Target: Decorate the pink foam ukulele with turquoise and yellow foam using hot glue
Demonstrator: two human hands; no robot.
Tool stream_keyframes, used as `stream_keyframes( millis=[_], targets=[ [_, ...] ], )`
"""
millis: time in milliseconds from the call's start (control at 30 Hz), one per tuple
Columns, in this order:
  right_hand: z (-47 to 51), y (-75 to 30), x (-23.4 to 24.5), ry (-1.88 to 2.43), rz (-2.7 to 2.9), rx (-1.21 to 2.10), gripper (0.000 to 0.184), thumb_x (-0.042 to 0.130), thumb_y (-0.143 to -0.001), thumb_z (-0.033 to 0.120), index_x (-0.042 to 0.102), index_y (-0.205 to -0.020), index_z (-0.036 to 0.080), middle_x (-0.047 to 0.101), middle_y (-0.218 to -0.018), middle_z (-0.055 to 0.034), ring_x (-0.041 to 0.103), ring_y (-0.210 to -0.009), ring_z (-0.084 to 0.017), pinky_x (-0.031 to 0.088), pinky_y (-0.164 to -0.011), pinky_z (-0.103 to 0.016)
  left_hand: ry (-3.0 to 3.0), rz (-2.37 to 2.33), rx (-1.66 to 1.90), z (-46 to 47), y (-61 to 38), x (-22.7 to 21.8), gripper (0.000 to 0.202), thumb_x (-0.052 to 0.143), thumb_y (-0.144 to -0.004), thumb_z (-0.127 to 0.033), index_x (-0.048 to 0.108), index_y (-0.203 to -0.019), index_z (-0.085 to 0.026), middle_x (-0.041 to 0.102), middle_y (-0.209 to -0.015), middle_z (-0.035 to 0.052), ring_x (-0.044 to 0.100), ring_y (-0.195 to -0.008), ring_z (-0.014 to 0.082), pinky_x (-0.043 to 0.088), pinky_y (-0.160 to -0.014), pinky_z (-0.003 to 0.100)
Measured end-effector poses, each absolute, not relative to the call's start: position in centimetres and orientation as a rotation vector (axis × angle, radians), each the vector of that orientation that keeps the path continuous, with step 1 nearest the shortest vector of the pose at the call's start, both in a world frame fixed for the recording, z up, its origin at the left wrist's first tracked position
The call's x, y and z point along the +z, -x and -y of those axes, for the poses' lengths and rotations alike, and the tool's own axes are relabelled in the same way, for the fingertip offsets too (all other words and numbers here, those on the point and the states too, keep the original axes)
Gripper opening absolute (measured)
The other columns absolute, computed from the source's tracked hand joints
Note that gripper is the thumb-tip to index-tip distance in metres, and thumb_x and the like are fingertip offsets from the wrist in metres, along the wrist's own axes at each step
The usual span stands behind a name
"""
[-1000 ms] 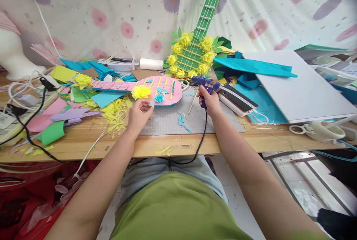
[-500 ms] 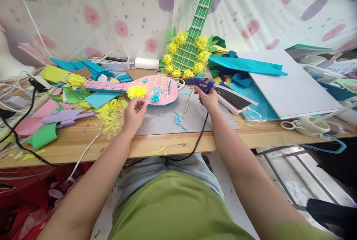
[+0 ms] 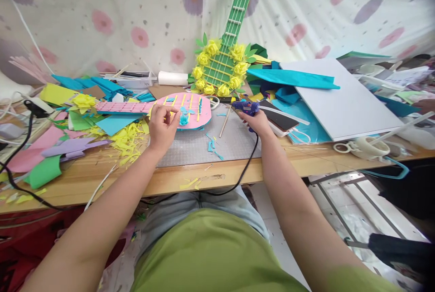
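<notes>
My left hand [image 3: 162,130] hovers over or touches the front of a pink paper guitar [image 3: 197,115], thumb and fingers curled into a pinch. Whatever the fingertips hold is too small to make out. Just right of them is a blue paper flower [image 3: 184,120] on the guitar body. A yellow paper flower there is mostly covered by my left hand. My right hand [image 3: 257,122] is wrapped round a blue hot glue gun [image 3: 247,108], its nozzle pointing left and its black cord hanging toward my lap. Under the guitar's near edge lies a grey cutting mat [image 3: 190,149].
A green paper guitar [image 3: 220,68] ringed with yellow flowers leans upright at the back. Yellow scraps [image 3: 127,140] and coloured paper spread on the left. A phone [image 3: 277,115], a white board [image 3: 346,102] and a cup [image 3: 370,148] lie on the right. A thin stick [image 3: 225,122] rests mid-mat.
My left hand has moved up over the pink guitar's body and now covers most of the yellow flower. My right hand still grips the glue gun. The view has shifted slightly right.
</notes>
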State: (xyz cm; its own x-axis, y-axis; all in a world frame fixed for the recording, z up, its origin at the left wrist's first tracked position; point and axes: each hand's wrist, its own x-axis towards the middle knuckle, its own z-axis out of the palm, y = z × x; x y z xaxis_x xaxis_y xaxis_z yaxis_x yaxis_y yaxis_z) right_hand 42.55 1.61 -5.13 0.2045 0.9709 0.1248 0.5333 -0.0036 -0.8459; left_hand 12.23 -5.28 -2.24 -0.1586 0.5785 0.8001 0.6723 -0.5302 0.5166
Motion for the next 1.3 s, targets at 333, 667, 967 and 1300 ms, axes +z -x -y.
stream_keyframes(
  millis=[333,667,967,1300],
  targets=[
    [-3.6,-41.2,-6.5,1.731,1.580,0.489,0.043,0.060,-0.069,0.058,0.063,-0.080,0.017,0.067,-0.080,-0.0098,0.062,-0.079,-0.024,0.047,-0.074,-0.036,1.947,1.847,-1.699,5.0,-13.9,-0.4,0.005,0.063,-0.070,-0.016,0.061,-0.073,-0.020,0.048,-0.078,0.0004,0.045,-0.065,0.0109,0.041,-0.064,0.025],
    [-0.9,-41.3,-4.0,1.888,1.756,0.132,0.054,0.071,-0.062,0.055,0.058,-0.093,0.014,0.062,-0.105,-0.0200,0.055,-0.106,-0.034,0.042,-0.087,-0.041,1.771,2.196,-1.521,5.6,-14.9,0.9,0.004,0.063,-0.069,-0.023,0.059,-0.071,-0.021,0.056,-0.078,0.0008,0.054,-0.079,0.0176,0.038,-0.066,0.028],
    [4.7,-33.5,-1.2,1.236,1.965,0.493,0.027,0.063,-0.072,0.033,0.045,-0.089,0.023,0.059,-0.076,0.0000,0.057,-0.071,-0.017,0.042,-0.066,-0.028,1.722,2.293,-1.548,5.8,-16.6,0.2,0.009,0.063,-0.069,-0.031,0.061,-0.069,-0.022,0.060,-0.070,0.0000,0.055,-0.069,0.0177,0.034,-0.059,0.027],
    [2.8,-28.2,-2.8,0.938,1.972,0.232,0.028,0.047,-0.075,0.016,0.040,-0.102,0.022,0.061,-0.090,-0.0067,0.058,-0.086,-0.020,0.044,-0.077,-0.034,1.683,2.299,-1.472,6.2,-18.4,-0.6,0.008,0.062,-0.072,-0.030,0.058,-0.070,-0.022,0.060,-0.075,0.0031,0.056,-0.072,0.0212,0.035,-0.061,0.030]
  ],
)
